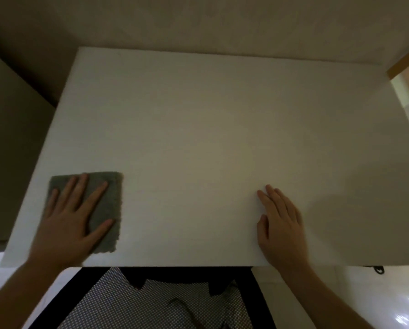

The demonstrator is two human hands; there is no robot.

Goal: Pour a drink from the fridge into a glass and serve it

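Observation:
A white table [210, 138] fills the view. My left hand [70, 222] lies flat with fingers spread on a square grey cloth [106, 205] at the table's near left corner. My right hand [281, 224] rests flat on the bare tabletop near the front edge, fingers straight and together. No fridge, drink or glass is in view.
A chair with a black frame and dotted mesh seat [151, 302] stands under the table's front edge. A beige wall runs behind the table. A dark cabinet side [9, 138] stands at the left, and a wooden edge [405, 62] shows at the right.

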